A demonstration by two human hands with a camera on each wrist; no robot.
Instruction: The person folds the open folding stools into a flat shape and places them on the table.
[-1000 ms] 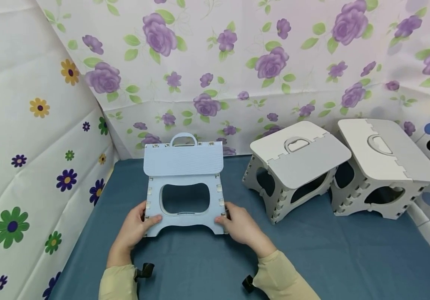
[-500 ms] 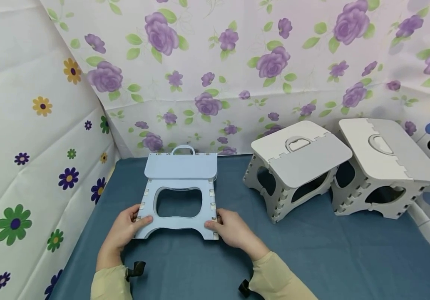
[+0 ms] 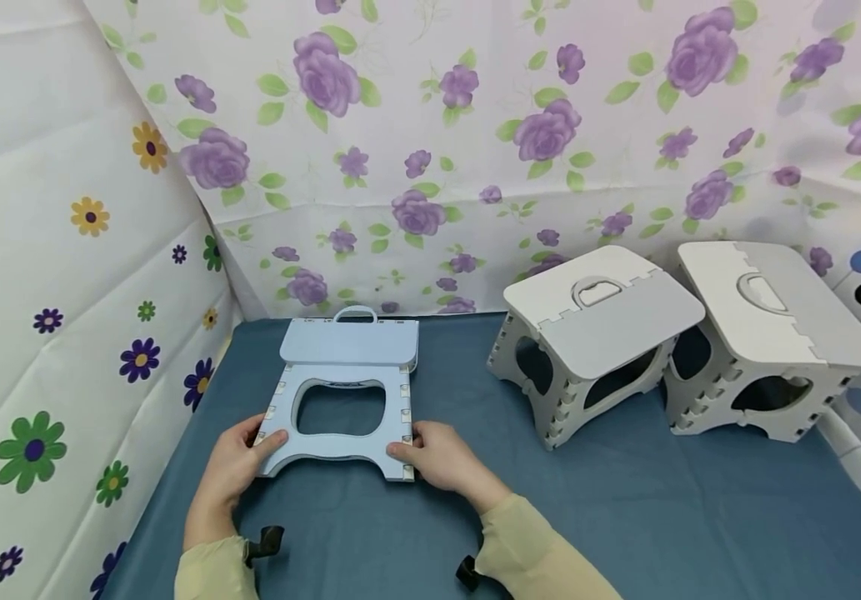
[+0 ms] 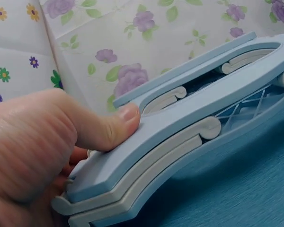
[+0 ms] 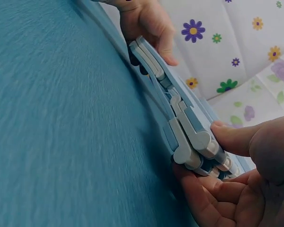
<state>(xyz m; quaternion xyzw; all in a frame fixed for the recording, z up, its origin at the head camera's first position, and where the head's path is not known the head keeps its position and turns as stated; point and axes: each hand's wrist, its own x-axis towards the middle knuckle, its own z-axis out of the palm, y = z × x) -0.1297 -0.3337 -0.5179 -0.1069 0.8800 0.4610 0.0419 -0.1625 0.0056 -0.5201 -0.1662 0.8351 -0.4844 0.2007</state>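
Observation:
A light blue folding stool (image 3: pixel 347 343), folded flat with a small carry handle at its far end, lies tilted between my two hands above the cloth. My left hand (image 3: pixel 226 468) grips the left leg corner, thumb on the upper face and fingers beneath. On the opposite corner, my right hand (image 3: pixel 447 460) holds in the same way. The left wrist view shows the left thumb (image 4: pixel 125 122) pressing the blue panel beside pale grey folded layers. In the right wrist view, the right fingers (image 5: pixel 213 196) curl under the stool's hinged edge (image 5: pixel 194 135).
Two opened grey-and-white folding stools (image 3: pixel 603 312) stand side by side on the right of the blue cloth-covered table (image 3: pixel 550 517). A flowered curtain (image 3: pixel 415 158) hangs behind the table, and another flowered sheet (image 3: pixel 62 333) runs along the left.
Both hands have carried the blue stool left and tipped its far end downward, so it now lies flatter. The grip on its corners is unchanged, and the grey-and-white stools have stayed put.

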